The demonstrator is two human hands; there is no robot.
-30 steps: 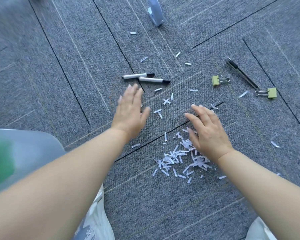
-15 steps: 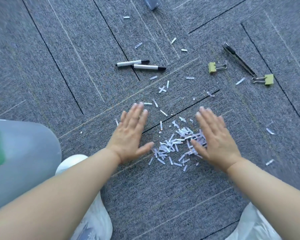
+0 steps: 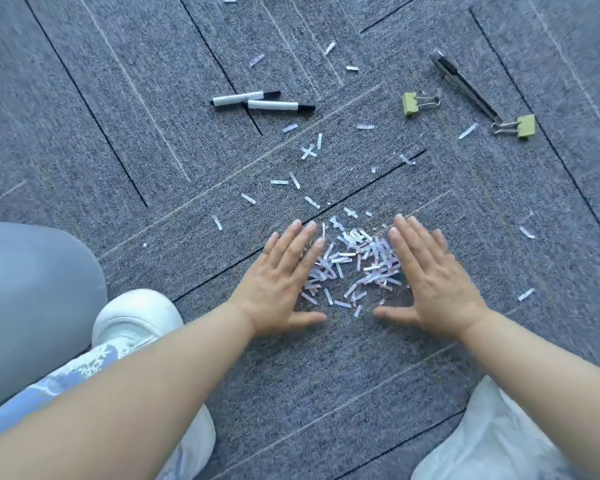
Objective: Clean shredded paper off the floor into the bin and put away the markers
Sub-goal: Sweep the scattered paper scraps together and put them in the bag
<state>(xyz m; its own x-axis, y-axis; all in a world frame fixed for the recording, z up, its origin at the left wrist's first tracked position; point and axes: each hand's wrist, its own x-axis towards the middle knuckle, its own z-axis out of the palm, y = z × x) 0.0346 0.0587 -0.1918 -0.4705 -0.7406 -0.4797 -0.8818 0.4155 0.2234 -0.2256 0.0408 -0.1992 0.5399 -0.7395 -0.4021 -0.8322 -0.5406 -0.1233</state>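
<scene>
My left hand lies flat against the left edge of the pile of shredded paper, fingers straight and pressed together, thumb spread, gripping nothing. My right hand mirrors it at the pile's right edge, fingers likewise straight and together, holding nothing. The pile sits between my palms.

I judge a scoop comes next, and it could fail. The strips are light, so a quick squeeze may push them out through the gap between my thumbs, or they may snag in the carpet and stay behind. Carried leftward, loose ones may drop short of the bin. Strays beyond the pile are easy to miss.

Well left of the pile, the bin is smooth, cloudy grey plastic with a rounded wall. The carpet is grey, ribbed, low tile. Beyond the pile, slightly left, two markers lie side by side: slim white barrels, black caps. The strips are short, thin, flat and white. Beyond the pile to the right lie two olive binder clips with wire handles and a slim dark metal tool.
</scene>
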